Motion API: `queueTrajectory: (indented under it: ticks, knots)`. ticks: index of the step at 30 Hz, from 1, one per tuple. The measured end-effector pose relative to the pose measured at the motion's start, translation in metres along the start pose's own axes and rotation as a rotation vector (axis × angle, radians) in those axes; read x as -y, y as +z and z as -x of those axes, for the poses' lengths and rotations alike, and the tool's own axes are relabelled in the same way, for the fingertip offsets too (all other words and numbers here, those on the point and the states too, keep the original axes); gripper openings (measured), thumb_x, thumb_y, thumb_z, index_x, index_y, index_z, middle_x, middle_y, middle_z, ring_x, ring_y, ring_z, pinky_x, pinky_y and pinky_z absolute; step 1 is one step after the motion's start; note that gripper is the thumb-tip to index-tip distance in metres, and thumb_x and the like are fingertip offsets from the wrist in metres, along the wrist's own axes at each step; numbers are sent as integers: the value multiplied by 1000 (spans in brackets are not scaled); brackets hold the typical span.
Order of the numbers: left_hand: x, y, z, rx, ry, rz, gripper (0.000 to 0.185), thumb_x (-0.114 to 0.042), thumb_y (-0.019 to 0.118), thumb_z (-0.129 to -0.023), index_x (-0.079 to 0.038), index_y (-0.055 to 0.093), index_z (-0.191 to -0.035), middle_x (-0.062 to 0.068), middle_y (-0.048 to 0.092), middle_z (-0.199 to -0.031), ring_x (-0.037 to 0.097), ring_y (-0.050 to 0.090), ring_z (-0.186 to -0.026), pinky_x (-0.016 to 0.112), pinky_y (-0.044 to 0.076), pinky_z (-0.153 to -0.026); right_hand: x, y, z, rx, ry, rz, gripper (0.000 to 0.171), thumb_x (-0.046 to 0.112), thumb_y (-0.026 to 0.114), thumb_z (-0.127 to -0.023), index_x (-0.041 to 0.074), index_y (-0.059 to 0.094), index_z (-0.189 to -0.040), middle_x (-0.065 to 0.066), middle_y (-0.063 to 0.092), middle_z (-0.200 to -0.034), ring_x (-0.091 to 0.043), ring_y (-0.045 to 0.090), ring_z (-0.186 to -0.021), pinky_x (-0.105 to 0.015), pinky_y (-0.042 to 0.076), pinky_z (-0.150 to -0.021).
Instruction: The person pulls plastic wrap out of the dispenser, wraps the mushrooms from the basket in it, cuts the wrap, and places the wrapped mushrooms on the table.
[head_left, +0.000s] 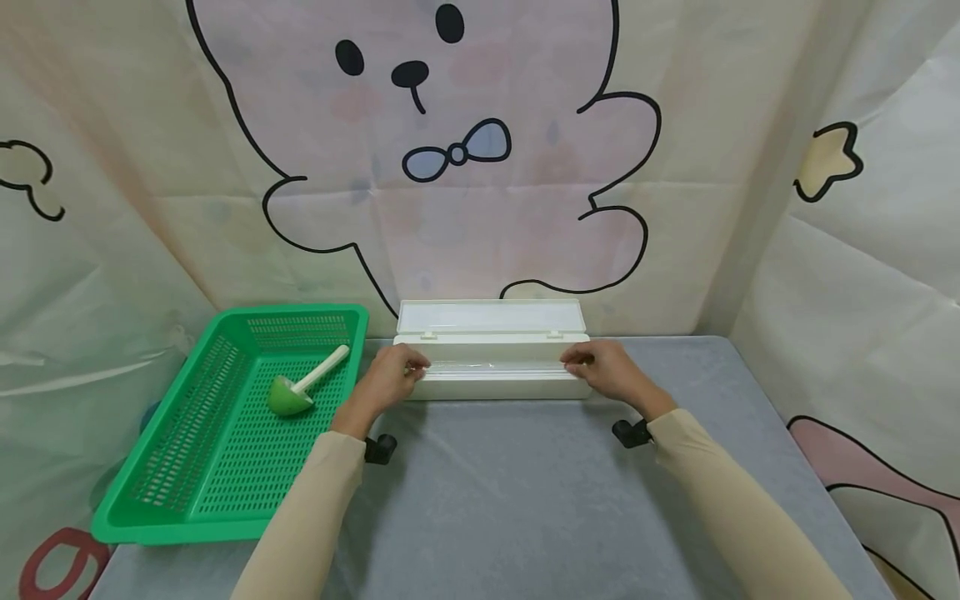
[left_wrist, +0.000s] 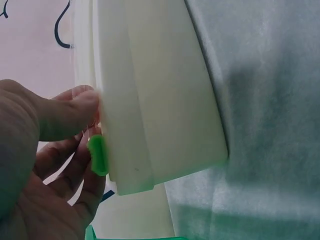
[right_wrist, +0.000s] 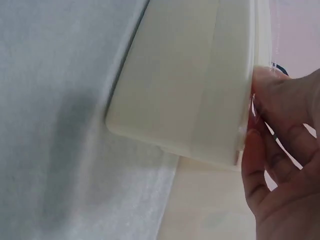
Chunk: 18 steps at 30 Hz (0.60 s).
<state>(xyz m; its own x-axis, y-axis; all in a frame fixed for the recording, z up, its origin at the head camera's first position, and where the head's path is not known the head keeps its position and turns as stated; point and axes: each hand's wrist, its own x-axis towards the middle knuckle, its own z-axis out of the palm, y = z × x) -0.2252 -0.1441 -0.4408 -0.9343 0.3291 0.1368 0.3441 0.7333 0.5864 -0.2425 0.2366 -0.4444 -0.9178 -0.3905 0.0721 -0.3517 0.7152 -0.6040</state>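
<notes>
A long cream cling film dispenser (head_left: 495, 389) lies at the back of the table with its lid (head_left: 491, 317) raised. Clear cling film (head_left: 487, 365) stretches along its front edge. At the left end, my left hand (head_left: 390, 377) pinches the film between thumb and fingers. The opposite corner of the film is pinched by my right hand (head_left: 611, 371). A small green slider (left_wrist: 98, 155) sits on the dispenser's edge beside the left fingers. In the right wrist view, fingertips lie right at the dispenser's rim.
A green perforated basket (head_left: 225, 533) stands left of the dispenser, close to the left forearm. Inside lies a green ladle (head_left: 292, 396) with a white handle. A printed curtain (head_left: 720, 167) hangs behind and beside the grey-covered table (head_left: 525, 500).
</notes>
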Motion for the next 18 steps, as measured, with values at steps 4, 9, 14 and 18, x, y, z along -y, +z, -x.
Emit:
queueTrajectory:
  ticks: [4, 9, 14, 18]
  knots:
    - [-1, -1, 0, 1, 9, -51, 15, 6, 65, -95, 4, 77, -104, 15, 72, -103, 34, 67, -100, 45, 57, -82, -1, -1, 1, -39, -53, 34, 15, -2, 69, -94, -2, 76, -108, -12, 75, -99, -25, 69, -87, -41, 58, -75]
    - [-6, 2, 1, -39, -35, -120, 15, 0, 67, -97, 1, 77, -107, 15, 72, -106, 34, 65, -103, 45, 57, -85, -5, 4, 3, -200, -172, 144, 9, -1, 74, -91, -1, 78, -98, -11, 74, -91, -23, 69, -78, -39, 58, -69]
    - [-8, 4, 2, -113, -85, -127, 12, -8, 67, -99, 0, 75, -105, 14, 69, -101, 33, 63, -96, 44, 55, -79, -6, 8, 4, -311, -202, 189, 4, -1, 73, -92, -2, 76, -94, -11, 72, -88, -23, 66, -74, -40, 56, -66]
    - [-10, 3, 2, -167, -97, -116, 11, -12, 68, -99, -3, 72, -99, 11, 68, -90, 28, 63, -82, 42, 54, -70, -5, 7, 6, -347, -181, 192, 5, 2, 68, -96, -3, 71, -96, -12, 68, -87, -23, 60, -72, -41, 52, -65]
